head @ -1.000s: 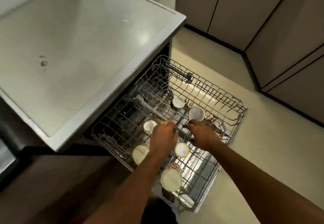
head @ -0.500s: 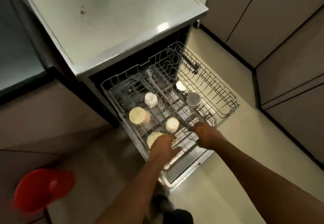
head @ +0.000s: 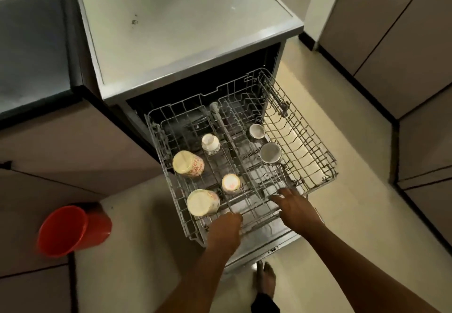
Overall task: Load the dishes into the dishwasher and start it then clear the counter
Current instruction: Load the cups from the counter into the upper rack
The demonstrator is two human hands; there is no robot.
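**Grey wire rack (head: 315, 156) drawn out of the dishwasher, my two hands at its front**

I look down at a silver-topped, box-shaped dishwasher (head: 183, 31). Its door is folded down and the rack is slid well out over the pale floor.

My left hand (head: 226, 224) is at the rack's front rail, back upward, with the fingers curled down over the wire. My right hand (head: 293, 205) lies just beside it to the right. Its fingers are spread wide and straight, touching the wires and holding nothing.

Six cups sit in the rack. In the left half are two large cream mugs with a red pattern, one further back (head: 188, 163) and one near my left hand (head: 203, 202). Between them and the centre divider stands a small cream cup (head: 230, 183). A small white cup with blue marks (head: 210, 143) sits further back. Right of the divider are two small pale round cups, one (head: 256, 130) behind the other (head: 270, 153).

A red plastic bucket (head: 73, 229) stands on the floor to the left, well apart from the dishwasher. My bare foot (head: 265, 276) shows below the open door.
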